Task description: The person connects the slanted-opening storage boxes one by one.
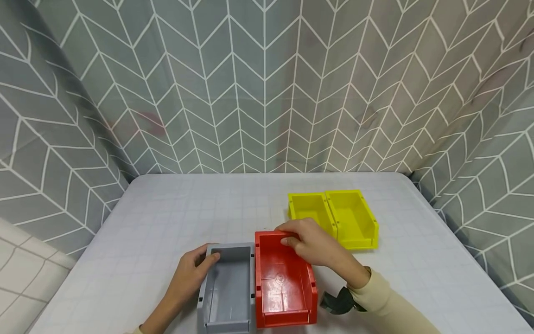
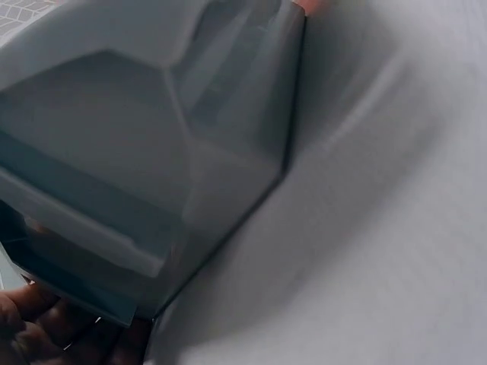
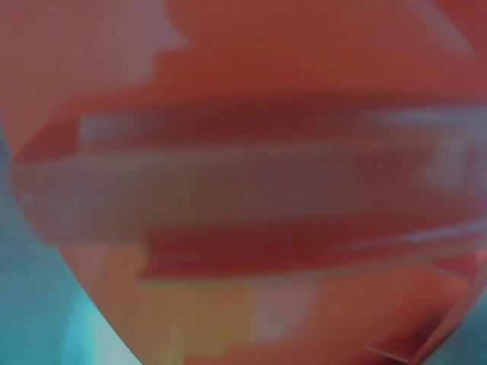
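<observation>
Side by side at the table's front middle are a grey plastic storage bin (image 1: 231,287) and a red one. My left hand (image 1: 189,273) grips the grey bin at its far left corner, thumb over the rim and the other fingers outside. In the left wrist view the grey bin (image 2: 91,129) fills the upper left, with fingers curled at its lower edge. The red bin (image 1: 281,283) is held by my right hand (image 1: 310,241) at its far right corner, thumb inside the wall. Close up, the red bin (image 3: 304,182) blurs across the right wrist view.
Two yellow bins (image 1: 352,215) stand joined side by side behind my right hand, toward the back right. A white cloth covers the table (image 1: 187,204). Patterned grey curtains (image 1: 250,93) hang behind and at both sides. A black strap device (image 1: 340,301) is at my right wrist.
</observation>
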Motion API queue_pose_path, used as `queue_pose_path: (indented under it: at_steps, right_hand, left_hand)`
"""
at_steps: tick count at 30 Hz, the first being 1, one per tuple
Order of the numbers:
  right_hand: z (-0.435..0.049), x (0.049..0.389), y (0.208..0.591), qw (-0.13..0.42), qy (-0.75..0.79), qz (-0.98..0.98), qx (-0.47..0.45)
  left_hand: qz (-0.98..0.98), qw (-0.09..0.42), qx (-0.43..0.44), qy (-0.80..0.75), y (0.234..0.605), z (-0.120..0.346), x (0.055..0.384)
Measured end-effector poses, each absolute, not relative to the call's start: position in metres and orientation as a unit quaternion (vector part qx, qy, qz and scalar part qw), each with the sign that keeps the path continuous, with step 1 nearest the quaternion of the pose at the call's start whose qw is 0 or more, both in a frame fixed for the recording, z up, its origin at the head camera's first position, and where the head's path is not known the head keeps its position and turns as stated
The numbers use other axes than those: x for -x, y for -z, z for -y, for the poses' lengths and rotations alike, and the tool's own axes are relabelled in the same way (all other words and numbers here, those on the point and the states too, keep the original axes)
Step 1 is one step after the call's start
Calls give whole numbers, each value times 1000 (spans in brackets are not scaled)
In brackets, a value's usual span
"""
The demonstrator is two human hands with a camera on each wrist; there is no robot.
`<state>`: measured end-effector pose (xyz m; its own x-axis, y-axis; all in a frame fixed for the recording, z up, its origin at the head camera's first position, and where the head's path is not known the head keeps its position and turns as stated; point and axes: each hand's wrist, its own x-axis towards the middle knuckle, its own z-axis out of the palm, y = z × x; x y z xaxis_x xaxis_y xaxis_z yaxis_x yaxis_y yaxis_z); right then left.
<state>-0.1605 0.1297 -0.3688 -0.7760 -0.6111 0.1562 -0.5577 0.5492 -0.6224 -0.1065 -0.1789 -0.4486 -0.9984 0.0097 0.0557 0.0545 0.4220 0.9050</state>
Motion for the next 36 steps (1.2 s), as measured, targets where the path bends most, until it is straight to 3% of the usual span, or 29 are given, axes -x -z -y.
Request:
queue_pose_path:
  at_steps: [14, 29, 36]
  right_hand:
    - [-120, 149, 362, -2, 264, -913, 311]
    - [-115, 148, 359, 24, 224, -926, 302]
    - [-120, 145, 358, 3, 208, -922, 326]
  left_hand:
    - [836, 28, 15, 548, 449, 177, 105]
    - [827, 28, 17, 562, 449, 173, 106]
    - [831, 34, 19, 555, 452, 174, 107]
